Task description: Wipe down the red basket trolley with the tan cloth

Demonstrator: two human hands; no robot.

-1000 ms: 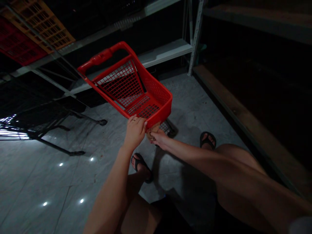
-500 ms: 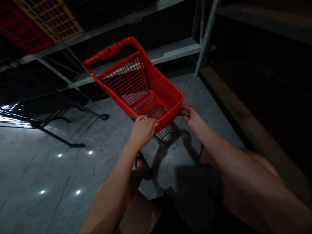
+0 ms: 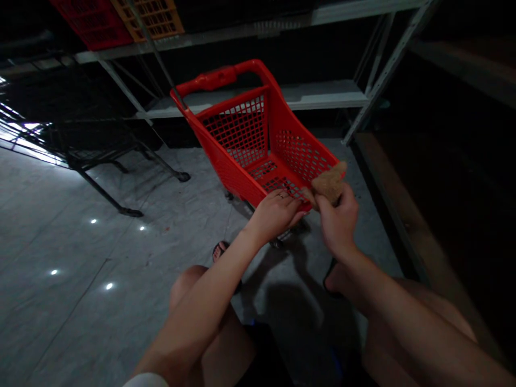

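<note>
A red plastic shopping cart (image 3: 234, 166) stands in front of me, its basket bare inside and its handle at the far end. My left hand (image 3: 278, 212) is closed over the near rim of the basket, a ring on one finger. In my right hand (image 3: 341, 217) is a crumpled brown cloth (image 3: 328, 184), pinched between thumb and fingers at the basket's near right corner. The cloth lies against the rim there. Part of the near rim is hidden behind both hands.
Behind the cart runs a metal shelf rack (image 3: 322, 97). A red crate (image 3: 94, 24) and a yellow crate (image 3: 151, 19) sit on it. At left stands a dark metal frame on legs (image 3: 107, 196). A low ledge (image 3: 387, 183) borders the right side.
My right hand has brought the cloth up from the basket's outer front side onto the rim. The view has shifted, so the cart appears farther right. My left hand stays on the rim.
</note>
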